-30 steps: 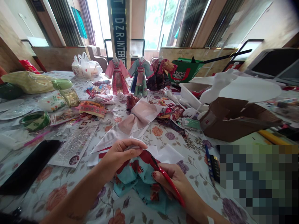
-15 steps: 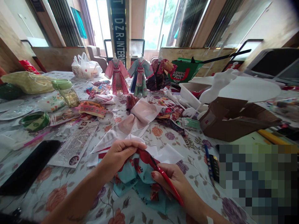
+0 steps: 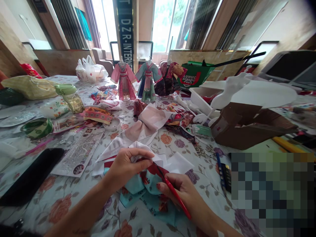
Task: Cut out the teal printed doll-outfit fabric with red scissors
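Observation:
My right hand [image 3: 179, 187] is closed around red-handled scissors [image 3: 174, 192], whose dark blades point up and left into fabric. The turquoise and red printed fabric [image 3: 134, 181] lies bunched on the table below both hands. My left hand [image 3: 130, 161] pinches the fabric's upper edge between thumb and fingers, close to the blade tips. White and red fabric [image 3: 142, 146] spreads just behind my left hand. Whether the scissor blades are apart is hard to make out.
Three small dressed mannequins [image 3: 148, 80] stand at the back. A cardboard box [image 3: 247, 126] and a bare white mannequin [image 3: 229, 89] are at right. A black phone-like slab [image 3: 32, 174], a green tape roll [image 3: 37, 127] and a lidded jar [image 3: 70, 98] sit at left.
The scissors have shifted slightly up and left, with their tips nearer my left fingers. My left thumb has moved up along the fabric edge.

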Tool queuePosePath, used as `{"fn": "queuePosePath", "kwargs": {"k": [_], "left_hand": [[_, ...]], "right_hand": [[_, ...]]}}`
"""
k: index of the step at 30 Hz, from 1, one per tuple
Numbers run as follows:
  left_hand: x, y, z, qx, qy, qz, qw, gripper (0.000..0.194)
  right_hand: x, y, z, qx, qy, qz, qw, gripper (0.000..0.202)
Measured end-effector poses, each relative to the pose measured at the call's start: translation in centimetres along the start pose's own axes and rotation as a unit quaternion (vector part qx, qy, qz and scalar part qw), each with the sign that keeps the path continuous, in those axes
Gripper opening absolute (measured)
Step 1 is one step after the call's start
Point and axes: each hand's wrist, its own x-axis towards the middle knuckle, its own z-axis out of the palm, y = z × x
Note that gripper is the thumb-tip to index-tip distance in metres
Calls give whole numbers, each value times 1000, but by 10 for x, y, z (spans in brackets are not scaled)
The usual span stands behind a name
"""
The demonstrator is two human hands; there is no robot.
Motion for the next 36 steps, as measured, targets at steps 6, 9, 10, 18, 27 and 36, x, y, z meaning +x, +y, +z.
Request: {"fn": "queuePosePath", "kwargs": {"k": [6, 9, 10, 18, 27, 36], "left_hand": [[1, -5, -3, 31, -6, 20, 999, 19], [0, -3, -4, 50, -18, 26, 998, 21], [-1, -2, -4, 54, -22, 25, 998, 21], [-2, -2, -4, 64, -37, 21, 997, 22], [-2, 1, -3, 48, -59, 7, 997, 21], [-2, 0, -4, 36, -63, -5, 997, 22]], "right_hand": [[-2, -7, 2, -6, 5, 6, 1000, 38], [-4, -18, 5, -3, -10, 5, 1000, 43], [-5, -21, 6, 1, -16, 7, 1000, 43], [-8, -21, 7, -1, -11, 10, 1000, 48], [-4, -20, 1, -53, -47, -4, 997, 46], [-4, -18, 1, -47, -42, -4, 998, 41]]}}
